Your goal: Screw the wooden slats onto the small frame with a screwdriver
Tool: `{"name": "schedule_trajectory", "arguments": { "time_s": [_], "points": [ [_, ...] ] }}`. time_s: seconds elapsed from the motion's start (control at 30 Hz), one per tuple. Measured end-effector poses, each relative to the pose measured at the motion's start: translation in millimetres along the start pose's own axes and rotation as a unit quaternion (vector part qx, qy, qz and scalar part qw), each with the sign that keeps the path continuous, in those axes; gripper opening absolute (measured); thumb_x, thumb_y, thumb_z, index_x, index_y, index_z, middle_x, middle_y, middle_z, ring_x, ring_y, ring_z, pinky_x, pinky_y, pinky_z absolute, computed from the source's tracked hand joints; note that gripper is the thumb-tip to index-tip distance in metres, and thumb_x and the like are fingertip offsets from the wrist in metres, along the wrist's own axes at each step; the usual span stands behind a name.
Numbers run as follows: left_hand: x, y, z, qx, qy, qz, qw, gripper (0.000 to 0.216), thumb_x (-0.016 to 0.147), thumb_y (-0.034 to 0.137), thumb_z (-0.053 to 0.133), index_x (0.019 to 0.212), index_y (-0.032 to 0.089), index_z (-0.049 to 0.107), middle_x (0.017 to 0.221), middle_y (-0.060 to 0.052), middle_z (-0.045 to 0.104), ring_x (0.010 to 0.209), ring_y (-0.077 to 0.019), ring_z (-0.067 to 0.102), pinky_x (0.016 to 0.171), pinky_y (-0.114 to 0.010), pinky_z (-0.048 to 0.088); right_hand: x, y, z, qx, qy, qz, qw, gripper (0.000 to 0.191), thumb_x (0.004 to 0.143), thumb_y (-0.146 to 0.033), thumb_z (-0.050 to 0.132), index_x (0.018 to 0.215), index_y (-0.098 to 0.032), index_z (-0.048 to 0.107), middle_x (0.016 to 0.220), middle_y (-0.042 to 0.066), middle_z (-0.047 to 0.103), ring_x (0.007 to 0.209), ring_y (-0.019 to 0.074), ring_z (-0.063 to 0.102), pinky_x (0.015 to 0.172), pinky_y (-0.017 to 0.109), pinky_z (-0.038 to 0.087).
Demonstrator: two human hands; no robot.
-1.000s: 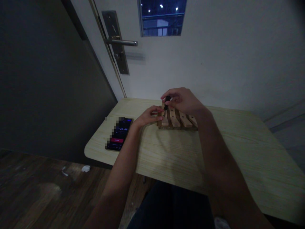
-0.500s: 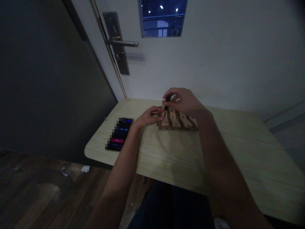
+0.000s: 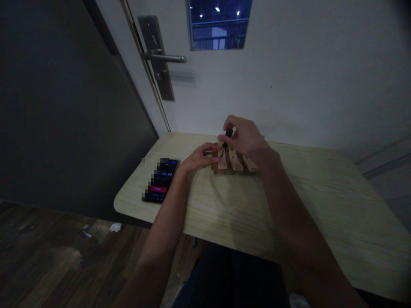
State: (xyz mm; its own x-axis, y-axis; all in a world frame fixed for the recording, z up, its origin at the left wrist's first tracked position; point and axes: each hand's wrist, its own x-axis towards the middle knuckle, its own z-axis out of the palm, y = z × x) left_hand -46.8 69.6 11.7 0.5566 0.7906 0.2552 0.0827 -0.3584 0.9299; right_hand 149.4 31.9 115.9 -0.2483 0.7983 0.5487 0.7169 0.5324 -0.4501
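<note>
My right hand (image 3: 244, 133) is closed around the black handle of a screwdriver (image 3: 228, 133). The tool leans slightly, and its thin metal shaft points down to a hole or screw in the leftmost pale slat of a wooden block (image 3: 236, 164). Several light wavy slats with small dark holes sit across the block's darker base. At the block's left end, my left hand (image 3: 203, 156) grips the edge with thumb and fingers, close to the screwdriver tip. My right hand and forearm hide the block's right part.
The block rests on a pale wood-grain table (image 3: 218, 205). To the left lies a phone (image 3: 162, 182) showing a running timer. Behind the table stands a white door (image 3: 289, 77) with a metal handle (image 3: 167, 58) and a small window. White scraps (image 3: 115, 227) lie on the floor.
My right hand has turned a little around the screwdriver and shifted, its wrist moving left. The handle tilts slightly more to the right. My left hand stays in place.
</note>
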Motion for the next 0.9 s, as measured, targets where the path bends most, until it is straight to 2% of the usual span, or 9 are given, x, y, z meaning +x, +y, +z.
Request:
{"name": "schedule_trajectory", "arguments": {
  "time_s": [0.1,0.17,0.23,0.37,0.53,0.6,0.73,0.83,0.9],
  "points": [
    [0.1,0.5,0.5,-0.002,0.004,-0.002,1.000,0.059,0.066,0.058,0.084,0.107,0.018,0.068,0.123,-0.011,0.063,0.120,-0.0256,0.058,0.111,-0.047,0.041,-0.8,-0.3,-5.2,0.057,-0.050,-0.025,0.997,0.014,0.079,-0.020,0.073,0.090,-0.021,0.064,0.091,0.003,0.070,0.072,0.0150,0.059,0.070,0.030,0.045],
    [0.1,0.5,1.0,-0.006,0.009,-0.002,1.000,0.060,0.065,0.059,0.084,0.106,0.019,0.067,0.123,-0.010,0.063,0.119,-0.0247,0.058,0.110,-0.046,0.042,-0.5,-1.6,-8.4,0.076,-0.069,-0.038,0.994,0.008,0.079,-0.019,0.070,0.087,-0.020,0.067,0.089,0.003,0.072,0.072,0.0145,0.060,0.071,0.030,0.047],
    [-0.2,0.6,1.3,-0.007,0.012,-0.001,1.000,0.059,0.064,0.059,0.084,0.105,0.019,0.068,0.123,-0.009,0.063,0.118,-0.0239,0.058,0.110,-0.045,0.043,0.4,-3.2,-10.2,0.080,-0.061,-0.041,0.994,0.006,0.078,-0.016,0.070,0.083,-0.020,0.068,0.085,0.002,0.072,0.071,0.0141,0.060,0.072,0.030,0.047],
    [-1.1,0.9,1.3,-0.002,0.007,-0.002,1.000,0.057,0.067,0.057,0.084,0.107,0.019,0.068,0.124,-0.010,0.063,0.118,-0.0238,0.057,0.110,-0.045,0.042,1.3,-4.7,-10.3,0.087,-0.023,-0.015,0.996,0.010,0.074,-0.015,0.071,0.084,-0.019,0.072,0.085,0.003,0.072,0.068,0.0136,0.060,0.070,0.031,0.049],
    [-0.8,0.1,1.5,-0.003,0.009,0.004,1.000,0.056,0.066,0.056,0.084,0.105,0.018,0.068,0.122,-0.010,0.062,0.118,-0.0248,0.057,0.108,-0.045,0.043,0.7,-0.7,-7.0,0.137,-0.061,-0.019,0.988,0.027,0.078,-0.011,0.060,0.099,-0.020,0.076,0.103,0.005,0.075,0.071,0.0141,0.064,0.072,0.032,0.054],
    [-0.7,0.4,1.6,-0.007,0.007,0.004,1.000,0.056,0.066,0.055,0.084,0.106,0.019,0.068,0.122,-0.010,0.062,0.118,-0.0245,0.057,0.108,-0.044,0.043,1.2,0.4,-5.7,0.130,-0.054,-0.016,0.990,0.031,0.079,-0.010,0.059,0.102,-0.021,0.076,0.105,0.005,0.076,0.070,0.0138,0.064,0.071,0.031,0.054],
    [-0.9,2.4,1.8,-0.008,0.006,0.003,1.000,0.055,0.066,0.055,0.085,0.105,0.020,0.069,0.122,-0.009,0.063,0.117,-0.0233,0.057,0.109,-0.043,0.043,2.9,-1.2,-5.8,0.068,-0.013,0.020,0.997,0.010,0.075,-0.020,0.074,0.085,-0.020,0.071,0.081,0.002,0.073,0.062,0.0137,0.060,0.066,0.031,0.049],
    [-1.0,3.3,2.2,-0.012,0.009,0.003,1.000,0.057,0.066,0.056,0.085,0.105,0.019,0.069,0.120,-0.009,0.063,0.116,-0.0239,0.057,0.109,-0.044,0.042,3.2,-3.3,-5.6,0.032,0.016,0.046,0.998,0.023,0.072,-0.027,0.080,0.070,-0.020,0.059,0.071,0.000,0.065,0.064,0.0146,0.057,0.065,0.031,0.044],
    [-0.8,3.2,2.3,-0.011,0.011,0.002,1.000,0.058,0.065,0.057,0.085,0.105,0.018,0.069,0.118,-0.009,0.063,0.117,-0.0249,0.057,0.109,-0.045,0.042,2.7,-3.6,-3.9,0.029,0.019,0.051,0.998,0.028,0.072,-0.027,0.080,0.070,-0.021,0.053,0.073,0.000,0.063,0.066,0.0145,0.056,0.066,0.030,0.043]
  ]
}}
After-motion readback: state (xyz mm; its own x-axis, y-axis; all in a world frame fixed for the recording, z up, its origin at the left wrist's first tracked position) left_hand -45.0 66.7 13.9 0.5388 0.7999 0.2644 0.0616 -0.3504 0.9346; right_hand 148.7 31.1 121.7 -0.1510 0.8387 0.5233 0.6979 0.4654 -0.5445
